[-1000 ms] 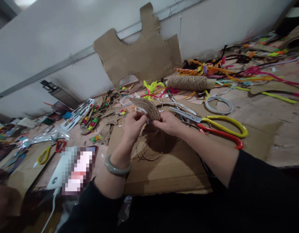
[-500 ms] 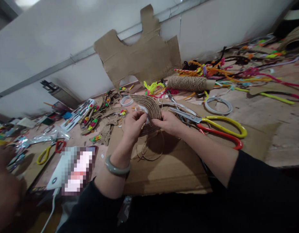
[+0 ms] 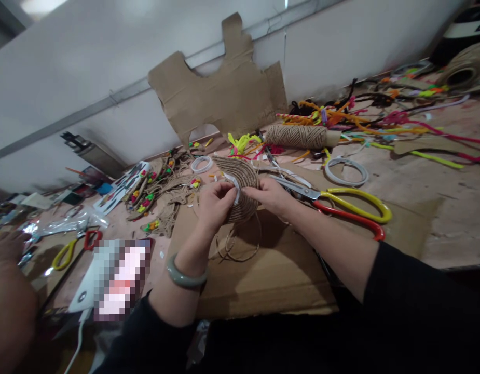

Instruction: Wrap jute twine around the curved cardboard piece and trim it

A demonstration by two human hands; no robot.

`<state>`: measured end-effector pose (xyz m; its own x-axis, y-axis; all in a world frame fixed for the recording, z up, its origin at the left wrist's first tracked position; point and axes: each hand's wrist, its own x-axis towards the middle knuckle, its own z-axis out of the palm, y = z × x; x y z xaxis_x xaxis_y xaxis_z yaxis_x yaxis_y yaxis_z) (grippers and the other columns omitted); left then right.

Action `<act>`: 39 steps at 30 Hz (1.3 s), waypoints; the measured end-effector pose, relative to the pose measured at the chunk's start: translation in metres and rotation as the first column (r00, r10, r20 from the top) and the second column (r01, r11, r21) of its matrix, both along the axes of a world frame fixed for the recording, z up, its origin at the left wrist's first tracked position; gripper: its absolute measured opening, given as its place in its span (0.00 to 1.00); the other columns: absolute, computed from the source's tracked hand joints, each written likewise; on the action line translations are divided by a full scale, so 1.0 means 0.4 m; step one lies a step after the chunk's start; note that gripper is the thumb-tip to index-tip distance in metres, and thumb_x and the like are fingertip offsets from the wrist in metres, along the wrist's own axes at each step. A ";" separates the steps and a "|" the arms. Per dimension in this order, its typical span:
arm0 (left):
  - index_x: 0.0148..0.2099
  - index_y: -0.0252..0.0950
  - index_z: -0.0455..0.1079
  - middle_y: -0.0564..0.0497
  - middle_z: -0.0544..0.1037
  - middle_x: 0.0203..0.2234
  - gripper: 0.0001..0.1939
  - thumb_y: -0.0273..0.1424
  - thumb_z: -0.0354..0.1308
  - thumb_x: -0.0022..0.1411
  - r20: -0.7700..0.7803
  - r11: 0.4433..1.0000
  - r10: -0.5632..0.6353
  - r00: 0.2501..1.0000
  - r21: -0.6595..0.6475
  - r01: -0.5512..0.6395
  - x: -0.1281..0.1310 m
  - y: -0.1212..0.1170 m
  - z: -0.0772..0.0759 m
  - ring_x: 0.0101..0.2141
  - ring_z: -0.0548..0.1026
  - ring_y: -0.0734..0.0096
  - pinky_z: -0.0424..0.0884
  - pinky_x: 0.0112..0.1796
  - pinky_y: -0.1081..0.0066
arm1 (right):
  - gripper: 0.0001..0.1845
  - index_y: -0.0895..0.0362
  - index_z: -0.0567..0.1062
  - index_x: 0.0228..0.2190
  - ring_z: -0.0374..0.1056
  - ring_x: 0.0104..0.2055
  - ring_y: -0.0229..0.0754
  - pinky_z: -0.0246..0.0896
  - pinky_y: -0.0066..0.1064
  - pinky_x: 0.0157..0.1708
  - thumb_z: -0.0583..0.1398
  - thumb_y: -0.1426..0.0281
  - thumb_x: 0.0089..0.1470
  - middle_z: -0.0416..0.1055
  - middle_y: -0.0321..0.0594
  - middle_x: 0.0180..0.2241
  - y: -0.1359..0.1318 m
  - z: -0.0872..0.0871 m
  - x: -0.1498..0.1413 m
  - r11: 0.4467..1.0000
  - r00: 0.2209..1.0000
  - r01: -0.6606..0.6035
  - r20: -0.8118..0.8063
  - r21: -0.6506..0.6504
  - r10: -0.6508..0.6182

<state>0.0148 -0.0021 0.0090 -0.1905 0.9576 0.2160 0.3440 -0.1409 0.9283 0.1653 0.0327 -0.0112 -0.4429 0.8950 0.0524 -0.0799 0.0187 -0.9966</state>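
Note:
Between my hands is a curved piece covered in rows of brown jute twine (image 3: 245,176), held above a cardboard sheet. A white tape strip (image 3: 232,182) runs along its inner edge. My left hand (image 3: 215,203), with a green bangle at the wrist, is closed, thumb and forefinger pinching at the strip. My right hand (image 3: 273,195) grips the piece's right edge, thumb on its face and fingers partly hidden behind it. Loose loops of twine (image 3: 240,258) hang beneath, over the cardboard sheet (image 3: 271,285). Large scissors (image 3: 315,193) with yellow and red handles lie right of my right hand.
Behind stand a cut cardboard panel (image 3: 224,93) and a twine spool (image 3: 298,136). White tape rolls (image 3: 346,171), colourful cords (image 3: 403,122) and beaded twine pieces (image 3: 146,197) lie around. At left are a phone (image 3: 125,280), smaller scissors (image 3: 66,254) and another person's hand (image 3: 8,249).
The twine-covered piece has tilted so more of its face and the white strip show. Both hands keep their hold. The view has shifted slightly, and the other person's hand at left has moved.

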 end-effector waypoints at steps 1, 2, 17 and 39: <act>0.27 0.36 0.73 0.55 0.73 0.20 0.06 0.33 0.62 0.48 -0.040 0.999 0.018 0.999 0.027 -0.017 0.000 -0.001 -0.002 0.23 0.69 0.75 0.65 0.29 0.73 | 0.10 0.61 0.74 0.28 0.65 0.31 0.38 0.62 0.31 0.33 0.59 0.66 0.47 0.71 0.38 0.27 0.001 -0.003 0.000 1.000 1.000 -0.008 0.003 0.018 0.008; 0.28 0.36 0.72 0.54 0.73 0.21 0.06 0.33 0.62 0.49 -0.073 0.998 0.039 0.997 0.058 -0.034 0.000 -0.001 -0.003 0.24 0.69 0.74 0.65 0.30 0.73 | 0.10 0.61 0.74 0.29 0.65 0.31 0.38 0.62 0.31 0.33 0.59 0.66 0.47 0.72 0.38 0.28 0.002 -0.006 0.000 0.999 1.000 -0.018 0.004 0.040 0.018; 0.25 0.37 0.73 0.52 0.76 0.22 0.05 0.30 0.57 0.49 -0.290 0.982 0.131 0.948 0.171 -0.083 -0.004 0.002 -0.016 0.28 0.73 0.70 0.67 0.31 0.72 | 0.12 0.60 0.73 0.25 0.62 0.30 0.38 0.56 0.29 0.32 0.55 0.65 0.52 0.67 0.37 0.25 -0.004 -0.005 -0.001 0.941 0.965 -0.042 0.256 0.335 -0.048; 0.25 0.37 0.75 0.54 0.76 0.20 0.05 0.27 0.58 0.50 -0.227 0.992 0.105 0.968 0.092 -0.086 -0.001 0.000 0.001 0.27 0.73 0.70 0.65 0.30 0.72 | 0.11 0.60 0.75 0.26 0.62 0.28 0.38 0.54 0.28 0.31 0.56 0.68 0.54 0.70 0.38 0.25 -0.023 0.021 0.001 0.909 0.924 -0.020 0.354 0.416 -0.142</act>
<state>0.0144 -0.0022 0.0093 -0.2163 0.9148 0.3411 0.5632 -0.1685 0.8090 0.1658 0.0233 -0.0028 -0.4469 0.8562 0.2593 0.3055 0.4185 -0.8553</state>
